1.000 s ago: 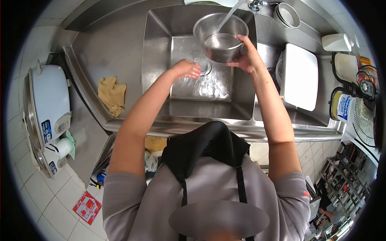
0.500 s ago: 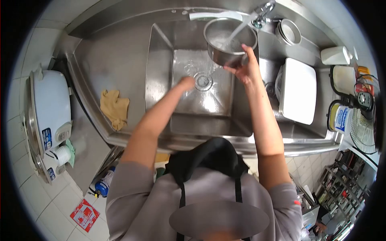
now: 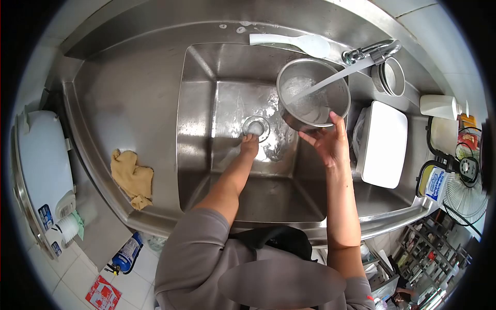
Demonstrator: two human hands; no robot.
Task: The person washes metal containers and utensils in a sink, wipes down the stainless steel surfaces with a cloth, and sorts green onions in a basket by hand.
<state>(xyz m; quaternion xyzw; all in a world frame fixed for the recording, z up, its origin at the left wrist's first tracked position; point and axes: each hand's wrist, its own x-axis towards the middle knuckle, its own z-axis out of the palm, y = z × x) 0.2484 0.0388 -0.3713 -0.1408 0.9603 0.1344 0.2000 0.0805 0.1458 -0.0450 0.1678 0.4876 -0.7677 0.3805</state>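
My right hand [image 3: 330,144] holds a round steel pot [image 3: 305,123] by its near right side, thumb over the rim and fingers beneath. The pot is tilted above the right part of the steel sink basin [image 3: 248,199]. A stream from the faucet [image 3: 380,50] runs into the pot, and water stands inside. Down on the basin floor, my left hand [image 3: 249,146] has its fingers bent together at the near edge of the drain strainer [image 3: 256,125]. The fingertips are partly hidden there.
A white paddle [image 3: 310,45] lies on the back ledge. Small metal bowls [image 3: 390,77] sit right of the faucet, near a white bottle [image 3: 439,106]. A white rectangular container [image 3: 383,147] rests over the right basin. On the left counter is a tan cloth [image 3: 132,175].
My left hand has shifted from beside the drain onto its near edge. The pot stays in my right hand under the running water. The camera view has shifted.
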